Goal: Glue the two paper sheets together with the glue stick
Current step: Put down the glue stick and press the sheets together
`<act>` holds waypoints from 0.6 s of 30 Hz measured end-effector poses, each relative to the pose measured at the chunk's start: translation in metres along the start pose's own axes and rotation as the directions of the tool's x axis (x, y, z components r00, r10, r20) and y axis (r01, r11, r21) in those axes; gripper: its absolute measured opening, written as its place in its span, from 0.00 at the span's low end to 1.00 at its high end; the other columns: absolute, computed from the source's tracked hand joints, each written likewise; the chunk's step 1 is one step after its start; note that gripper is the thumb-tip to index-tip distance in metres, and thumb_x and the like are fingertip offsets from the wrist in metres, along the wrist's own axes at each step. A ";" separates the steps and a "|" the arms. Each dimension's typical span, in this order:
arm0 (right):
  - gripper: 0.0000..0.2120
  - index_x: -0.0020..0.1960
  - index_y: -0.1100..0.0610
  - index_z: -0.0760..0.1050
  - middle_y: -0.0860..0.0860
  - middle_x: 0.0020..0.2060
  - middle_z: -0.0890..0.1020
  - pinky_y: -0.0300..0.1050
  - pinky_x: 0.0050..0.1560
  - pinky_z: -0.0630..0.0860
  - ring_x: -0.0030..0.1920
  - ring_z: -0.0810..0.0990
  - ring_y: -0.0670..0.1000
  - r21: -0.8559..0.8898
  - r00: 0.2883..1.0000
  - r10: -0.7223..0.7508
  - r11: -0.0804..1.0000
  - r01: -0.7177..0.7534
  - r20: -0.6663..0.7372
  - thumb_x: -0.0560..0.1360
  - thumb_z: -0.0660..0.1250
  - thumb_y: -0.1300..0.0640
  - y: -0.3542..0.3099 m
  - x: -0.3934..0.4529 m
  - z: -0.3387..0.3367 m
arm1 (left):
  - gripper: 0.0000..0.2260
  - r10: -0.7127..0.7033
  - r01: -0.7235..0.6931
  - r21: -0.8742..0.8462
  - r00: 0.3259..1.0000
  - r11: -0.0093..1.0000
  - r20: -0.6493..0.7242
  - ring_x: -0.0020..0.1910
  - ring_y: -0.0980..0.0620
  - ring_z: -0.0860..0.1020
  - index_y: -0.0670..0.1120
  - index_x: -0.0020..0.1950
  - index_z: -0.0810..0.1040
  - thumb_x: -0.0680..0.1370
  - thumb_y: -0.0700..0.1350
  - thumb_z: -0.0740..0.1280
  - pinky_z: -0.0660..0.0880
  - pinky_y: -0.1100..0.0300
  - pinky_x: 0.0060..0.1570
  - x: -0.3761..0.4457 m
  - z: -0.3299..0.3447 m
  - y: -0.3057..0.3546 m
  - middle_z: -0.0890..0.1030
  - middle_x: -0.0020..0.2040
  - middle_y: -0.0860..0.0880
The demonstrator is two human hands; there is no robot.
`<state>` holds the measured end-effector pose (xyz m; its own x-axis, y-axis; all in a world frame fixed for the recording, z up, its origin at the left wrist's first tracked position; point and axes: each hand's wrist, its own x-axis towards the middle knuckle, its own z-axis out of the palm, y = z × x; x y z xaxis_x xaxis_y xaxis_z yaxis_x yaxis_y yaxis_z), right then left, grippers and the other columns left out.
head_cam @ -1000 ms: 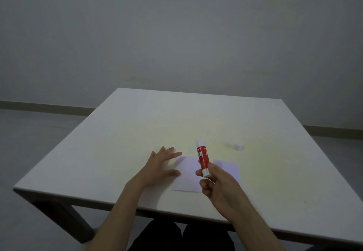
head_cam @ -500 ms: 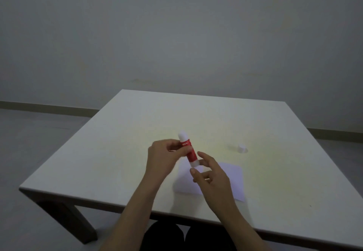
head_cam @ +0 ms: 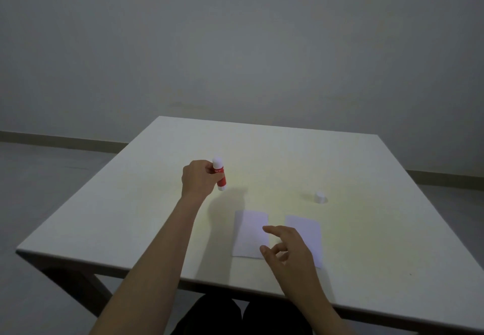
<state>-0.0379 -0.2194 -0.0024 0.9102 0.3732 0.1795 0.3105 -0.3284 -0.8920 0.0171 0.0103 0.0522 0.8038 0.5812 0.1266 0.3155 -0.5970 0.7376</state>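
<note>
Head view: your left hand [head_cam: 199, 180] grips the light, rigid glue stick [head_cam: 219, 174]; right hand [head_cam: 288, 252], fingers spread, hovers over flimsy sheets [head_cam: 250, 235]—lift those by an edge.

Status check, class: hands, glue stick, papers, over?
Left hand gripping glue stick. Right hand open over two separate sheets. Cap off, nothing blocking.

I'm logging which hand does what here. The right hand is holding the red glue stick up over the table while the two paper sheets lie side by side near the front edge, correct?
Not quite: the left hand holds the red glue stick, as the head view shows. The right hand is empty, hovering over the two paper sheets lying side by side near the table's front edge.
</note>
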 end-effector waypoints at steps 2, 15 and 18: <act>0.16 0.51 0.40 0.73 0.43 0.53 0.75 0.27 0.43 0.70 0.41 0.78 0.43 -0.050 1.000 -0.018 0.999 0.019 0.018 0.72 0.69 0.60 0.002 0.000 0.001 | 0.11 -0.001 0.001 0.011 1.000 1.000 0.009 0.24 0.53 0.67 0.45 0.26 0.81 0.68 0.42 0.66 0.67 0.61 0.32 -0.001 0.003 -0.002 0.83 0.31 0.43; 0.09 0.53 0.52 0.81 0.46 0.53 0.78 0.43 0.55 0.71 0.53 0.75 0.47 -0.300 0.991 -0.095 0.947 0.118 0.089 0.73 0.68 0.57 0.008 0.008 0.014 | 0.11 0.006 -0.005 -0.027 0.999 1.000 0.031 0.24 0.56 0.70 0.45 0.27 0.80 0.68 0.43 0.64 0.68 0.62 0.32 -0.002 0.018 -0.022 0.83 0.30 0.50; 0.09 0.51 0.52 0.81 0.45 0.50 0.82 0.42 0.47 0.69 0.51 0.77 0.50 -0.491 0.971 -0.191 0.838 0.237 0.142 0.71 0.70 0.54 0.002 0.010 0.024 | 0.13 0.016 -0.015 -0.036 1.000 0.999 0.023 0.27 0.55 0.72 0.46 0.27 0.80 0.70 0.46 0.64 0.68 0.62 0.33 -0.002 0.021 -0.025 0.83 0.31 0.50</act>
<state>-0.0348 -0.1960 -0.0123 0.7860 0.5481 0.2861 0.6102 -0.6132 -0.5016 0.0179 0.0126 0.0198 0.8204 0.5584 0.1232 0.2847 -0.5857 0.7589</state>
